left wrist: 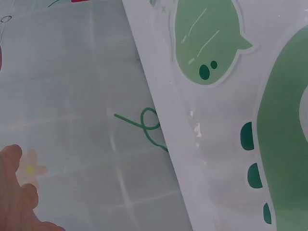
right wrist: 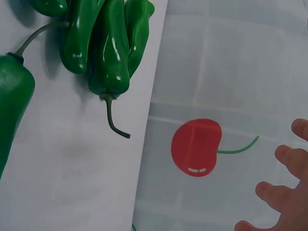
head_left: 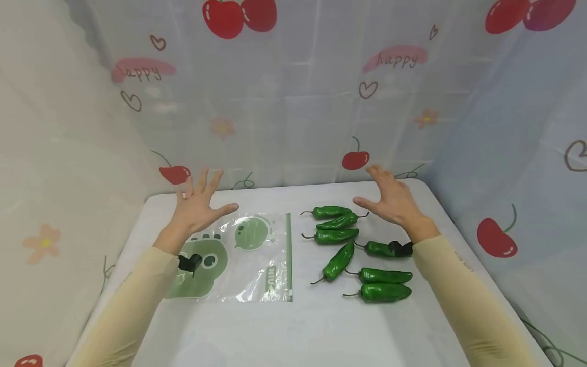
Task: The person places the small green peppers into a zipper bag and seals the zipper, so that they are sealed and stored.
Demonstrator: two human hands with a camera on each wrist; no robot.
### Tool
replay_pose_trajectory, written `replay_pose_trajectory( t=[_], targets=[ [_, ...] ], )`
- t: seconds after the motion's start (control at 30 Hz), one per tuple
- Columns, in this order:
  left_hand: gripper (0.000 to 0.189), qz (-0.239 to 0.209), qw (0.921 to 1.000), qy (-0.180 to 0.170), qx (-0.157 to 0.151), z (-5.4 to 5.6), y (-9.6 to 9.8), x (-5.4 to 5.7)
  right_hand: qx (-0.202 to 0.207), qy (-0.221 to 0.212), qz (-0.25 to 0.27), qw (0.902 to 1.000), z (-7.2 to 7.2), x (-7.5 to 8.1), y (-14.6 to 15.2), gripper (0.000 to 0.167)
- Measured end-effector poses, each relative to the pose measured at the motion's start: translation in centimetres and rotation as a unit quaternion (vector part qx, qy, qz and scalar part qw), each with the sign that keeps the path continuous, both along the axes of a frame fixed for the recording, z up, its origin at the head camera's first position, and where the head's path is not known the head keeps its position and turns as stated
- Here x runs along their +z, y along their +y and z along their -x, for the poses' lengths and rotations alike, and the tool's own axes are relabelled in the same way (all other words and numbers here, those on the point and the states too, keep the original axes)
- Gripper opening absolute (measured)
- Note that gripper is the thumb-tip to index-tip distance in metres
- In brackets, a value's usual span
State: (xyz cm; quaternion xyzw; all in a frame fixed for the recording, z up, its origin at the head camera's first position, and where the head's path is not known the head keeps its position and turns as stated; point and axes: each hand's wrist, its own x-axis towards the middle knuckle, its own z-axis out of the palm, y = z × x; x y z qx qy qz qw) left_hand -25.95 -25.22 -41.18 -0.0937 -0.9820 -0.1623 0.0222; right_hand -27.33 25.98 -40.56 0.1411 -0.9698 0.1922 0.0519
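Both hands are raised over the far part of a white table with fingers spread and nothing held. My left hand (head_left: 194, 209) is above the far left of a clear zip bag (head_left: 247, 275) printed with green cartoon dinosaurs, which lies flat with its green zip edge to the right. My right hand (head_left: 392, 201) hovers to the right of several green peppers (head_left: 337, 236) with thin stems. In the right wrist view, peppers (right wrist: 109, 53) lie side by side near the table edge, and the fingers (right wrist: 291, 161) show at lower right. Fingertips (left wrist: 29, 195) appear at lower left in the left wrist view.
The white table (head_left: 298, 331) is bounded at the back and sides by hanging cloth (head_left: 298, 112) printed with cherries, hearts and flowers. The peppers lie on the right half, some stacked closely in rows, one slanted. A black strap sits on each wrist.
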Motion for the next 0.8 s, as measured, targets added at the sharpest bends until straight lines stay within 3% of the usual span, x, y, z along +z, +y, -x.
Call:
replay_pose_trajectory(
  t=[0.4, 0.63, 0.8],
  targets=[
    [0.102, -0.030, 0.9994, 0.019, -0.001, 0.0, 1.6, -0.2, -0.006, -0.005, 0.040, 0.9992, -0.8, -0.5, -1.2, 0.097],
    [0.103, -0.053, 0.9978, 0.039, -0.006, -0.1, 3.1, -1.2, -0.007, -0.015, 0.069, 0.9975, -1.8, -1.7, -1.4, 0.093],
    [0.095, -0.070, 0.9972, 0.024, -0.011, -0.8, 4.1, -1.6, -0.003, -0.023, 0.098, 0.9949, -2.6, -2.6, -1.9, 0.092]
  ],
)
